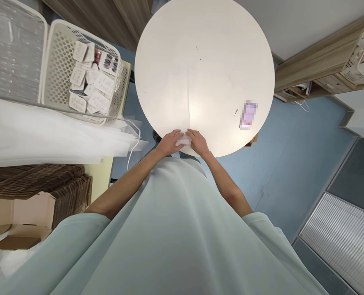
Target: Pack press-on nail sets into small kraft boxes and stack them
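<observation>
At the near edge of a round white table (163, 49), my left hand (170, 142) and my right hand (198, 141) face each other. Between them is a pale, translucent sheet (184, 139), which looks folded or rolled at this end. My left fingers and thumb bend around its left side, while my right fingers press on its right side. A faint straight edge runs up the tabletop from the hands, and the sheet seems to lie flat along it. Its far outline is hard to make out against the white surface.
A blurred pinkish-purple item (249, 115) lies on the table's right. To the left are a white basket (54, 61) of small cards, a clear plastic stack (12, 53), white sheeting (46, 137), a cable (134, 149) and flattened cardboard boxes (74, 192). A wooden cabinet (317, 61) stands right.
</observation>
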